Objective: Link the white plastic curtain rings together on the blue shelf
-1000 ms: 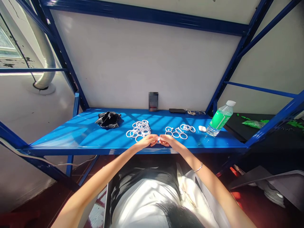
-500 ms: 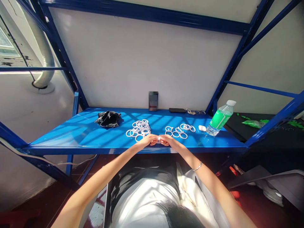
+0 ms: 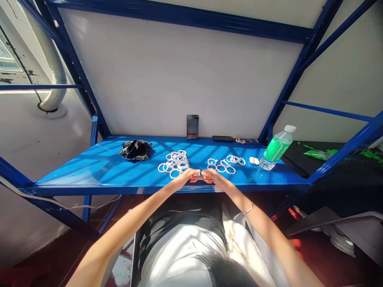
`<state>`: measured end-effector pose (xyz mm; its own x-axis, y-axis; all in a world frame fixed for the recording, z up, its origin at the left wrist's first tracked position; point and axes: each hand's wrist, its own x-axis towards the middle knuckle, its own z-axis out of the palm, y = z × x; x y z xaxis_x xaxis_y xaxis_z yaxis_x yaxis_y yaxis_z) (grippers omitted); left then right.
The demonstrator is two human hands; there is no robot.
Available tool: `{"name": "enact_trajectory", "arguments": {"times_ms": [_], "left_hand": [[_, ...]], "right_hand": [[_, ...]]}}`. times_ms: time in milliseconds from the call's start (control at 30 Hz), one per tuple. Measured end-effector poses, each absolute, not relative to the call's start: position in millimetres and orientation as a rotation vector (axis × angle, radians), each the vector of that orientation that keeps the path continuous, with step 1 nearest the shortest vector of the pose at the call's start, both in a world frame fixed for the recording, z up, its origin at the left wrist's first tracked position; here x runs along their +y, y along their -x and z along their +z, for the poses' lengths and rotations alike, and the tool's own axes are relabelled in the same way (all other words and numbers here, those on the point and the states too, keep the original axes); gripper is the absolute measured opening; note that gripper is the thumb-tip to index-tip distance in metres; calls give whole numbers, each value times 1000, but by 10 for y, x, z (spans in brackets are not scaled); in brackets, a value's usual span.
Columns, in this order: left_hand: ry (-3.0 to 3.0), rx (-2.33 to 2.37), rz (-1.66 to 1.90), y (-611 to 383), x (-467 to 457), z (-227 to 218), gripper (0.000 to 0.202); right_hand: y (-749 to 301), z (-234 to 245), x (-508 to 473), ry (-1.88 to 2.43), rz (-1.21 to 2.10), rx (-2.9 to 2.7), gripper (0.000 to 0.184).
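Two hands (image 3: pixel 191 174) (image 3: pixel 208 175) curled, just beside each other.

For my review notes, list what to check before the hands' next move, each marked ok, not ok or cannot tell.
1. Both hands visible: ok; left hand and right hand are close together at the front of the table.
2. Something held: cannot tell; the grip is too small and hidden.
3. Ring pile spread out singly: not ok; its rings overlap.
4. Right-hand rings separate from the pile: ok; bare table shows between.
5. Bottle capped: ok; its white cap is on.
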<state>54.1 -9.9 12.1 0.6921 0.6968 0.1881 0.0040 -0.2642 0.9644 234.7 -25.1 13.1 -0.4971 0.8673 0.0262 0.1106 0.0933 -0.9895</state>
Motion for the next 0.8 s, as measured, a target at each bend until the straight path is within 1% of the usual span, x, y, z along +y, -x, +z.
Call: {"name": "enact_trajectory", "arguments": {"times_ms": [100, 200, 267, 333, 467, 500, 567, 667, 800], "left_hand": [[-1665, 592, 764, -559, -84, 101, 45], [-1682, 611, 778, -538, -81, 116, 45], [-1772, 664, 765, -498, -92, 166, 46], [-1925, 737, 773, -440, -101, 236, 48], [-2350, 955, 926, -285, -27, 294, 43], [-2479, 1020, 966, -245, 19, 274, 40], [-2700, 1118, 1022, -172, 130, 198, 32], [-2820, 1255, 1072, -103, 281, 54, 24], [-2768, 1479, 1025, -93, 353, -61, 24]], "right_hand": [[-2364, 96, -212, 820, 1514, -1683, 51], [-2365, 49, -178, 819, 1458, -1641, 38], [-2357, 13, -164, 843, 1321, -1628, 31], [-2346, -18, -166, 913, 1048, -1675, 27], [-2328, -49, -206, 1163, 269, -1875, 17], [-2330, -57, -214, 1242, 117, -1906, 17], [-2342, -77, -217, 1398, -72, -1937, 20], [-2370, -118, -194, 1536, -143, -1969, 24], [-2377, -159, -156, 1539, -103, -1988, 28]]}}
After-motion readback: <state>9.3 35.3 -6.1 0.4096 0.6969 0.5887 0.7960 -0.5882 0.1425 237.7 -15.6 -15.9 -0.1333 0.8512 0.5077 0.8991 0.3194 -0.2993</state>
